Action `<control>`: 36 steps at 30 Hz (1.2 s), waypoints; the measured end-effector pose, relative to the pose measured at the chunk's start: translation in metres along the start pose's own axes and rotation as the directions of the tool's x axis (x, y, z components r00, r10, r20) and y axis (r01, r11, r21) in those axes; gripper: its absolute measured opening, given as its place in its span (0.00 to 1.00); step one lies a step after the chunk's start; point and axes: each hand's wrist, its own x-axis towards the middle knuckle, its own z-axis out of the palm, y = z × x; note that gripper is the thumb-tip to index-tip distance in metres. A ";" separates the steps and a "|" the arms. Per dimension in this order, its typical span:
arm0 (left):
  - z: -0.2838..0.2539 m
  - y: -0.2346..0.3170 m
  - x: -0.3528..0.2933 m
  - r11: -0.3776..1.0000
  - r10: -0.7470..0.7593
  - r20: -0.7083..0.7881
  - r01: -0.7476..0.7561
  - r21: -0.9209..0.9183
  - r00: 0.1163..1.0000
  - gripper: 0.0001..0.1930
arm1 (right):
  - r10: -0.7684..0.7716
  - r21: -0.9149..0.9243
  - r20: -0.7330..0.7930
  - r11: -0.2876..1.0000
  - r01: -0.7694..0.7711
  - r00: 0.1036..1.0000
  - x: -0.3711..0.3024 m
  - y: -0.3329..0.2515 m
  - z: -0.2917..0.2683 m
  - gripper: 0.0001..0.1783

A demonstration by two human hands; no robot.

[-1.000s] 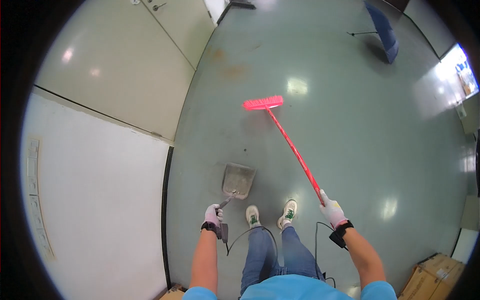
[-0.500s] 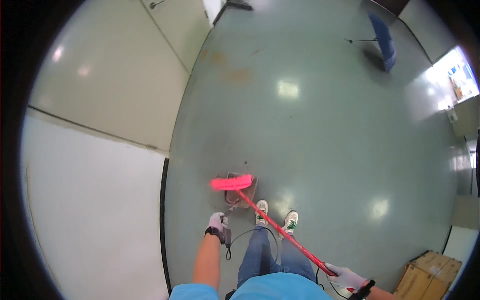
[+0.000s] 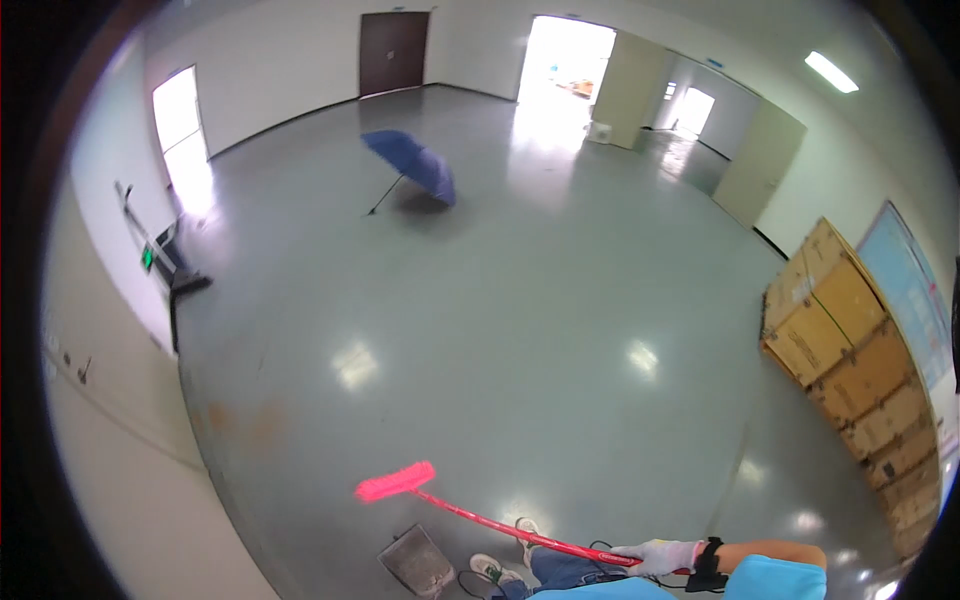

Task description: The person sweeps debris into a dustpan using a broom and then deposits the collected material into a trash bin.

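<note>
My right hand (image 3: 658,556), in a pale work glove with a black strap at the wrist, is closed round the red handle of a broom (image 3: 500,524). The broom's bright pink bristle head (image 3: 396,481) is at the far left end of the handle, just beyond a grey dustpan (image 3: 418,562). The dustpan is left of my shoes, near the lower edge, with its handle end mostly out of sight. My left hand is out of the picture.
An open blue umbrella (image 3: 415,165) lies on the grey floor (image 3: 510,330) ahead. Stacked brown cartons (image 3: 835,310) line the right wall. A dark, wide-headed floor tool (image 3: 190,281) stands by the left wall. Bright open doorways (image 3: 568,60) are in the far walls.
My view has lifted and swung right, bringing the umbrella, cartons and doorways into sight. The broom head has moved off the dustpan. My left hand, earlier on the dustpan handle, has left the picture.
</note>
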 end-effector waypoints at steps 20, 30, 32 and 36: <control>0.176 0.307 0.078 0.922 0.388 0.068 -0.387 -0.018 0.919 0.13 | 0.434 0.542 -0.536 0.835 -0.100 0.724 0.140 0.059 -0.097 0.18; 0.323 0.468 0.205 -0.790 0.338 0.571 -0.104 0.604 0.748 0.11 | 0.605 0.786 -0.517 0.616 0.055 0.606 0.195 0.039 -0.204 0.15; 0.343 0.491 0.240 -0.945 0.218 0.636 -0.001 0.326 0.741 0.11 | 0.620 0.848 -0.470 0.514 0.127 0.628 0.220 0.050 -0.197 0.14; 0.380 0.540 0.303 -0.971 0.177 0.692 0.008 0.241 0.700 0.11 | 0.637 0.915 -0.393 0.203 0.348 0.663 0.219 0.003 -0.195 0.09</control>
